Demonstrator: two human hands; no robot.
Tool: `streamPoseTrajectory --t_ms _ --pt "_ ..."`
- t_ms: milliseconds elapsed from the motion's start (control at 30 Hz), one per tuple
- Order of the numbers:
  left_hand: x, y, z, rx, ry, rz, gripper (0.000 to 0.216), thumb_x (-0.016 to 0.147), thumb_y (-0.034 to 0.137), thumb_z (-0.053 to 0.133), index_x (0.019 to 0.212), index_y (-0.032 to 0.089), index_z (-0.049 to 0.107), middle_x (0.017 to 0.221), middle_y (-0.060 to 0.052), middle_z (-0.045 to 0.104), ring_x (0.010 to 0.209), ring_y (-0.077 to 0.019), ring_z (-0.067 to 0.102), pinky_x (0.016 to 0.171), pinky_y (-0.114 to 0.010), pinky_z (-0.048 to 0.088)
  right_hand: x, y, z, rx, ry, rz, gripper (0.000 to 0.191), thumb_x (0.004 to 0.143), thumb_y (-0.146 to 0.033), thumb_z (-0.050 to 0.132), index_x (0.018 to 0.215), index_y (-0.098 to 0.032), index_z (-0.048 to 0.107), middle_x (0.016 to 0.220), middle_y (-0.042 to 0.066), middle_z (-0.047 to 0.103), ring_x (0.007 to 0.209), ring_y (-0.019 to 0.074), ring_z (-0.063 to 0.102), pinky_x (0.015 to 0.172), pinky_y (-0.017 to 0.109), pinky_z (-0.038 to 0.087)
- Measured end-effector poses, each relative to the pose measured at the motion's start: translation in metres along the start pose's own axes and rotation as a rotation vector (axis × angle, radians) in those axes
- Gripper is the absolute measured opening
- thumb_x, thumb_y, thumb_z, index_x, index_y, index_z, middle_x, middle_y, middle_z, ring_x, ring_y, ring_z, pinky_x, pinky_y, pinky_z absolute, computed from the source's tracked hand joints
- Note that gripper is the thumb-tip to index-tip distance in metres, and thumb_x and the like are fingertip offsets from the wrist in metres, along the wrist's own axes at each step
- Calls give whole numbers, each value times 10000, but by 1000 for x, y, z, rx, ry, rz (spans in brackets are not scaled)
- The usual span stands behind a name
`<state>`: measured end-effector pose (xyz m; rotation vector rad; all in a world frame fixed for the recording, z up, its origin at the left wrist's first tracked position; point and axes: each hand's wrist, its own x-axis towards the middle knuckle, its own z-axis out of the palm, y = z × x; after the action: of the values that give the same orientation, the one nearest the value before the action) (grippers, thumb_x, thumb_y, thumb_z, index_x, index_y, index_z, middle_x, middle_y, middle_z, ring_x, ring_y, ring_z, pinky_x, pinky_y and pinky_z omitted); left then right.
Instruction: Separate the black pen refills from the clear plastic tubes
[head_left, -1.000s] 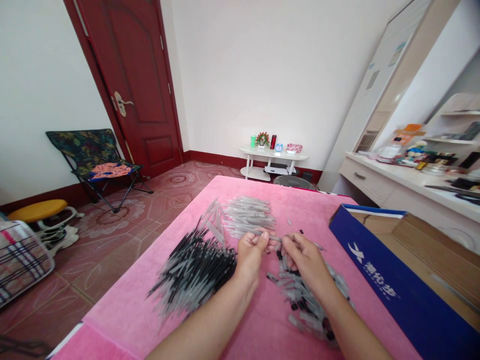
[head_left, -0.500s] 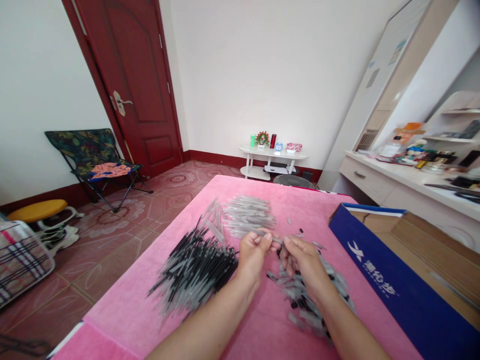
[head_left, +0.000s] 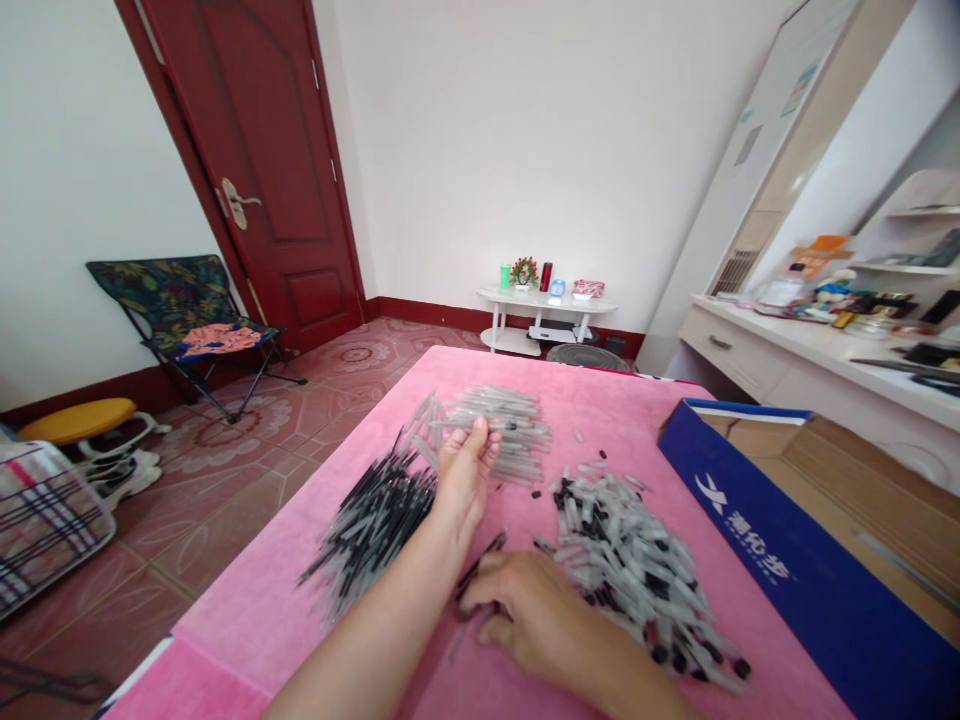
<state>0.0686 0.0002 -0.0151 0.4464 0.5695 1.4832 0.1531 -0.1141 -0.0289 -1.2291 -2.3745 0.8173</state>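
My left hand (head_left: 466,465) pinches a clear pen barrel (head_left: 491,425) with a dark end between thumb and fingers. It is just above a pile of clear pen barrels (head_left: 514,465) laid side by side. My right hand (head_left: 529,605) is low over the pink cloth, fingers curled down and smeared by motion. Dark thin sticks (head_left: 484,560) show at its fingertips; whether they are gripped I cannot tell. To the left lies a heap of black and clear pen refills (head_left: 375,530), partly behind my left forearm. On the right is a heap of clear pen caps (head_left: 637,560) with black pieces.
A pink cloth (head_left: 600,400) covers the table. An open blue cardboard box (head_left: 750,520) stands along the right side, beside a white dresser (head_left: 739,350). Small black pieces (head_left: 536,494) lie between the piles. A folding chair (head_left: 180,310) stands beyond at the left.
My hands were together over the middle, both on a barrel. Now my left hand has moved left with the barrel, and my right has come down and nearer, uncovering the cap heap.
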Motion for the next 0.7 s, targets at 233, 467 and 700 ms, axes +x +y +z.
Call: streamPoseTrajectory --t_ms 233,467,700 --pt "-4 -2 3 6 -8 -31 206 589 207 729 724 120 601 690 -14 648 535 -48 570 492 -130 449 4 -6 3 -147 82 61 233 745 -140 507 931 -219 625 989 16 605 904 138 539 773 205 370" --pt "-10 -3 5 31 -35 -42 228 583 233 734 717 126 583 701 -6 645 550 -44 570 505 -128 448 5 0 -4 -145 121 20 215 731 -129 521 901 -219 617 951 6 601 896 131 524 802 208 358" --pt "-14 -7 3 101 -89 -104 305 639 345 684 846 134 611 720 -24 635 516 -42 538 463 -134 410 -2 30 -32 -460 309 311 113 701 -147 537 779 -193 605 833 49 597 841 181 535 712 255 354"
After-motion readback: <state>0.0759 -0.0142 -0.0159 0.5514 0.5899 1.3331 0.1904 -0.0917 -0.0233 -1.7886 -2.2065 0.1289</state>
